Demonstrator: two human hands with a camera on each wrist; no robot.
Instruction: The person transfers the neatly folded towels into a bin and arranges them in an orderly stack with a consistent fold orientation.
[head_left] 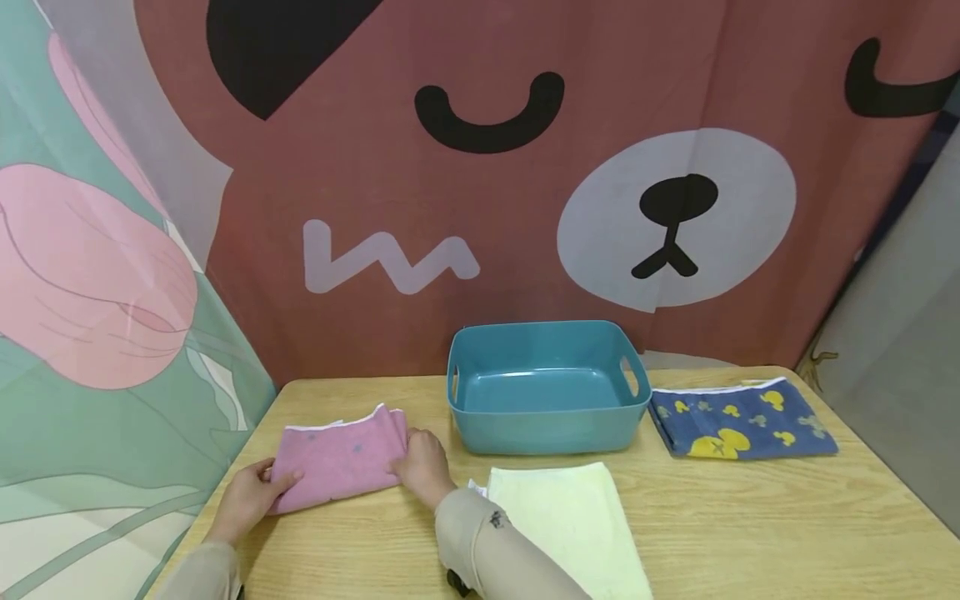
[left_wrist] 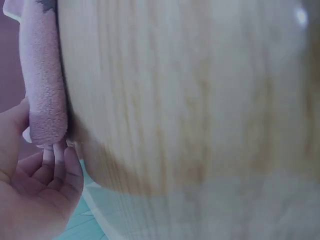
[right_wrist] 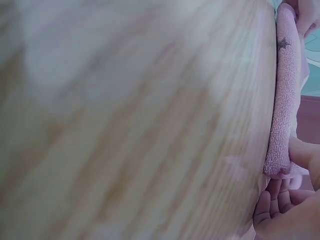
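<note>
As both hands (head_left: 247,502) (head_left: 424,469) pinch pink towel (head_left: 341,458), white tag (head_left: 477,487), illegible

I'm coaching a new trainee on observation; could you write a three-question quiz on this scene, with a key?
1. True or false: the left hand and the right hand both grip the pink cloth.
2. In the head view, what lies right of the basket? A) pink cloth B) left hand C) blue patterned cloth
3. Fill the gap: the pale yellow cloth lies on the ____.

Key: 1 true; 2 C; 3 table.
</note>
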